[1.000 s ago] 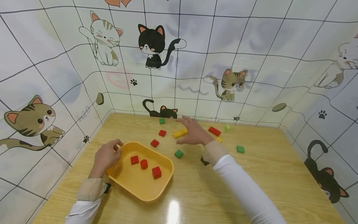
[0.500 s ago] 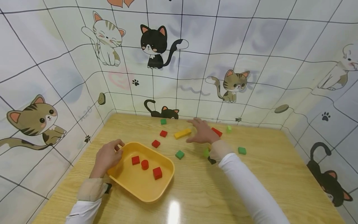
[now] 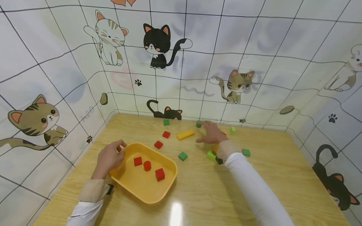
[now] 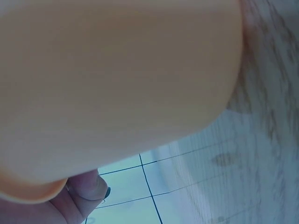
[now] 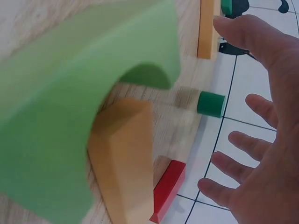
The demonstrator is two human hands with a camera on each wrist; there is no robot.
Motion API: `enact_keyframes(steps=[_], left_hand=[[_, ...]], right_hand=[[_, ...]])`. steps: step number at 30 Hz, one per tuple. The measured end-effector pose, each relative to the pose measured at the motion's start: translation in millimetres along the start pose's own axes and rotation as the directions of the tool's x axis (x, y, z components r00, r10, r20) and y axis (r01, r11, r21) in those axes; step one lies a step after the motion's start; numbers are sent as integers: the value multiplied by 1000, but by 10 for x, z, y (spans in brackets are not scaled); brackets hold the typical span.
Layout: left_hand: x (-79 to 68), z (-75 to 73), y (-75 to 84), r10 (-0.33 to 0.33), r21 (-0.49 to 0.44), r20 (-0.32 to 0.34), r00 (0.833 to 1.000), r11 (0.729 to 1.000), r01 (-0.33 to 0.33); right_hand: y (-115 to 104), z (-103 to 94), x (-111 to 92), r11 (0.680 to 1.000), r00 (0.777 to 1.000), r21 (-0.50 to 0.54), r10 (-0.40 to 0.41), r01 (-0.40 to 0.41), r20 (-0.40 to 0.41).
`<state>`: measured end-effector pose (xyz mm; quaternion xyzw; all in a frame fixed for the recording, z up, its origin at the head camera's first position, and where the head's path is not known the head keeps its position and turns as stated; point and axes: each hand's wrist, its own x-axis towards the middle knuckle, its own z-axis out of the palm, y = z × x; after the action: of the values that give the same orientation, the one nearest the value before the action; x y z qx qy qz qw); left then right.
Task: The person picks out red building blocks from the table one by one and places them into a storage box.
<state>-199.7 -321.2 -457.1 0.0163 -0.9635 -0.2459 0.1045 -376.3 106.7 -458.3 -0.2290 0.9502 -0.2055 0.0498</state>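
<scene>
Head cam first: left hand [image 3: 110,158] has the yellow tray [image 3: 141,186] gripped by its rim, at about the tray's 10 o'clock. In the tray are a red block [image 3: 137,161], a red cylinder [image 3: 147,165] and a red cube [image 3: 160,174], strung in a loose line from 10 to 4 o'clock. Right hand [image 3: 212,133] is over the table [image 3: 198,185], nothing in it, fingers spread. The green cylinder [image 3: 199,124] is right by its fingertips, about 10 o'clock of the hand, and the long yellow block [image 3: 185,134] lies at its 9.

Left wrist cam's mostly blurry tray wall, with fingers curled at the rim around 7 o'clock.

Right wrist cam: the hand's at 3 o'clock, wide open, and the green cylinder shows left of its fingers with a gap. Big lime arch [image 5: 56,126] at 9, orange wedge [image 5: 128,158] tucked by its opening, red bar [image 5: 169,190] toward 5.
</scene>
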Motion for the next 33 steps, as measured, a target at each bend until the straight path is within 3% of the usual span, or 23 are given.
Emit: enact_keyframes(steps=[15, 22, 33], left_hand=[[13, 6, -10, -12, 12, 4, 1000, 1000, 12], [21, 24, -31, -2, 21, -5, 1000, 1000, 2], [12, 25, -11, -16, -4, 0, 1000, 1000, 16]], right_hand=[[395, -24, 131, 994, 995, -76, 88, -84, 46], [556, -37, 120, 987, 985, -40, 156, -153, 77], [591, -148, 69, 974, 967, -56, 226, -221, 116]])
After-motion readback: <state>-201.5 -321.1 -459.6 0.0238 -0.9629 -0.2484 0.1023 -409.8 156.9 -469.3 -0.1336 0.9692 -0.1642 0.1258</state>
